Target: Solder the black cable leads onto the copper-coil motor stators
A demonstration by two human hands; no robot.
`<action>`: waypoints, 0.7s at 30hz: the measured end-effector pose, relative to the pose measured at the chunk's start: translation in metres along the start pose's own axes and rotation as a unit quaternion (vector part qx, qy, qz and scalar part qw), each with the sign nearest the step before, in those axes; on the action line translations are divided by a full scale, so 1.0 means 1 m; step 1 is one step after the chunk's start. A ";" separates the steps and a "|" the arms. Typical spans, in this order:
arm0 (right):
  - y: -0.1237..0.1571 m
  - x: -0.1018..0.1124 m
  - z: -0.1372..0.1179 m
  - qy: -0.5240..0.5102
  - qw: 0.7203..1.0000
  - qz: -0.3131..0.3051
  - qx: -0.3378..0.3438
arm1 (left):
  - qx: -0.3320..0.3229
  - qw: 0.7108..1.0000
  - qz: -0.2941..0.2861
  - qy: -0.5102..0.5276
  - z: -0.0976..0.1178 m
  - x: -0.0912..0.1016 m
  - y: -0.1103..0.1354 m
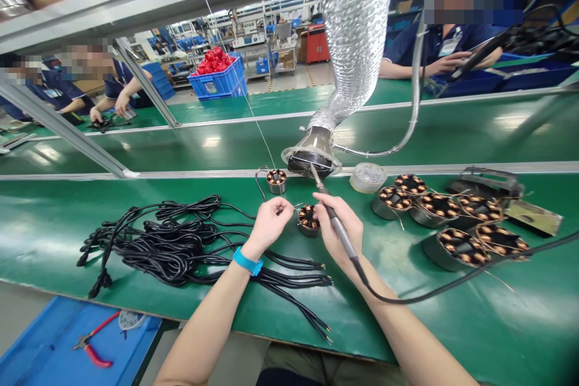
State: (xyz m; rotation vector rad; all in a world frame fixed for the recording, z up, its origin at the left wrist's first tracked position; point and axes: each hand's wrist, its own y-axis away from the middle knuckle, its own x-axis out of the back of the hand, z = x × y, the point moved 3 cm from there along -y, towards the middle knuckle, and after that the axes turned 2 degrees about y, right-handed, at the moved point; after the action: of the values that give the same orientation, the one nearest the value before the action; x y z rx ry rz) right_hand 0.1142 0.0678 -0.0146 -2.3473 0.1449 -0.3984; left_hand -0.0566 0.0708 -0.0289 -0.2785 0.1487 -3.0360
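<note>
My right hand (339,226) is closed around a soldering iron (340,230), its tip pointing up beneath the fume extractor hood (312,154). My left hand (272,220), with a blue wristband, is pinched beside a copper-wound motor stator (308,220). A thin solder wire (259,126) hangs from above and runs down to the left fingers. Short wire ends show between those fingers and the stator. Another stator (276,181) with a black lead stands just behind. Left of my hands lies a heap of black power cables (167,247), several stripped ends reaching under my left wrist.
Several wound stators (436,208) stand at right beside a dark metal holder (486,184). A round translucent tub (368,177) sits near the hood. The iron's cord crosses my right forearm. Red-handled pliers (97,344) lie in a blue tray (45,338) at lower left. Co-workers sit across the bench.
</note>
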 end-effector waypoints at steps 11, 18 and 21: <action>0.012 0.011 0.006 -0.087 0.995 0.002 -0.050 | 0.009 1.000 0.002 -0.005 -0.004 0.001 -0.003; 0.011 0.008 0.007 -0.100 0.994 -0.014 -0.051 | 0.009 1.000 0.006 -0.006 -0.005 0.001 -0.002; 0.012 0.006 0.010 -0.116 0.991 -0.011 -0.066 | 0.010 1.000 0.008 -0.005 -0.004 0.001 -0.002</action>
State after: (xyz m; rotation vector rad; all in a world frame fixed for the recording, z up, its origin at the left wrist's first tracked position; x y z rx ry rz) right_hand 0.1234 0.0644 -0.0277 -2.5072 0.0356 -0.1280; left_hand -0.0589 0.0735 -0.0322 -0.2888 0.1196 -3.0173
